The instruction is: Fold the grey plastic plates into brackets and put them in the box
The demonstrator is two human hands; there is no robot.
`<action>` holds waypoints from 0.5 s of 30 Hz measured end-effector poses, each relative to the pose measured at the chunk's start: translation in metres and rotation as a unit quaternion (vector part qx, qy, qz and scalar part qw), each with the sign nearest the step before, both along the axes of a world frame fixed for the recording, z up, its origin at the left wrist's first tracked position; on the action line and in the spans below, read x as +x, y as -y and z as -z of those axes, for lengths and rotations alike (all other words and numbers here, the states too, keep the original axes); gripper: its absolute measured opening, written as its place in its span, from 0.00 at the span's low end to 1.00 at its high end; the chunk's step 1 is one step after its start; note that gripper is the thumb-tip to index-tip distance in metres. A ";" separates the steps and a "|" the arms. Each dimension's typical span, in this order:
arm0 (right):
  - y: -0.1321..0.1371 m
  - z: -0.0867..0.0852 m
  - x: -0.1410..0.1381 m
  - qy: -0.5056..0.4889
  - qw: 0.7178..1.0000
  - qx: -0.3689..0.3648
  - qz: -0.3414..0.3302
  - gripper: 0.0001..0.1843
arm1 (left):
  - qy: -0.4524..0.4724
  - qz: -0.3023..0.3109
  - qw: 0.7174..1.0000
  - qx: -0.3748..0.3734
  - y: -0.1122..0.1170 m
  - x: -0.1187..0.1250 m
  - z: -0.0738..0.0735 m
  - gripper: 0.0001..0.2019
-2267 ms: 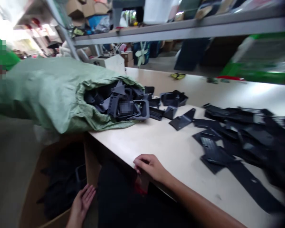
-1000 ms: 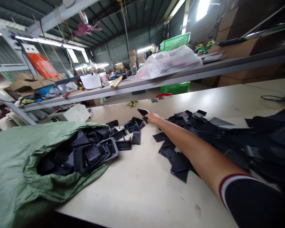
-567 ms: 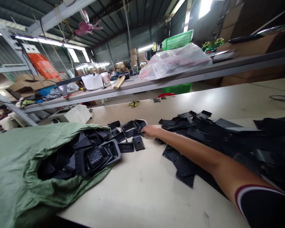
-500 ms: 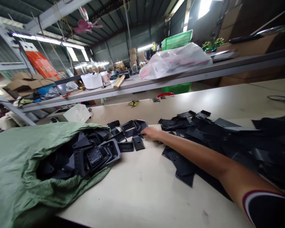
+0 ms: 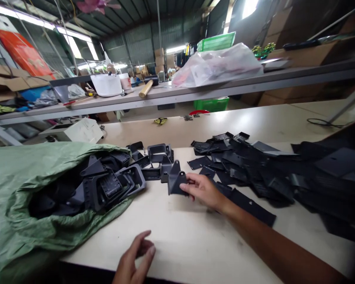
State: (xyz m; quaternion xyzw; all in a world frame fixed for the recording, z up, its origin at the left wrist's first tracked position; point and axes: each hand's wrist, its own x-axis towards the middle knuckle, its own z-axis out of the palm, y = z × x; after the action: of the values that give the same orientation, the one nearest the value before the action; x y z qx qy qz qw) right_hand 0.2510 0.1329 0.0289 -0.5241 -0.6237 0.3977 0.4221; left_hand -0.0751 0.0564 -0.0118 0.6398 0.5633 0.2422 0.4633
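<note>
My right hand (image 5: 199, 187) grips a black plastic bracket (image 5: 175, 180) by its right side, between thumb and fingers. The bracket has upright triangular ears with holes and is held just above the pale table (image 5: 177, 228). Low in the view, my left hand (image 5: 136, 256) holds nothing, its thumb and fingers apart. Beyond the held bracket lie several black frame-like parts (image 5: 158, 152). More black parts (image 5: 109, 187) fill the mouth of a green sack (image 5: 62, 232) on the left.
Flat black plates (image 5: 239, 157) are heaped on the right side of the table. Behind runs a raised shelf (image 5: 115, 104) with a white tub (image 5: 107, 85), a mallet (image 5: 146, 88) and a clear plastic bag (image 5: 215, 67). A white box-shaped object (image 5: 83, 131) sits behind the sack.
My right hand has drawn back from the frame-like parts toward me, now with a bracket in it. My left hand has come into view at the bottom.
</note>
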 end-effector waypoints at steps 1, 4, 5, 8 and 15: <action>0.011 0.001 -0.009 -0.102 0.994 -0.036 -0.008 0.19 | -0.018 0.003 1.000 0.024 -0.004 -0.004 -0.009 0.28; 0.037 0.005 -0.036 -0.290 0.943 -0.159 -0.042 0.21 | -0.056 0.030 0.992 0.108 -0.010 -0.006 -0.031 0.32; 0.044 0.008 -0.045 -0.329 0.922 -0.197 -0.051 0.21 | -0.051 0.050 0.989 0.129 -0.010 -0.003 -0.035 0.32; 0.061 0.015 -0.069 -0.402 0.862 -0.296 -0.089 0.22 | 0.001 0.119 0.988 0.097 -0.006 0.013 -0.031 0.26; 0.061 0.034 -0.043 -0.008 0.994 -0.110 0.016 0.24 | 0.213 -0.052 0.945 -0.242 0.019 0.018 -0.012 0.23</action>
State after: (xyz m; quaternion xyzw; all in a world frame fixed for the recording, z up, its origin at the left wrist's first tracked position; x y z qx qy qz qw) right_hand 0.2083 0.0717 -0.0051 -0.5737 -0.5645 0.4615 0.3731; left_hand -0.0568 0.0370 -0.0003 0.4118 0.5254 0.2531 0.7002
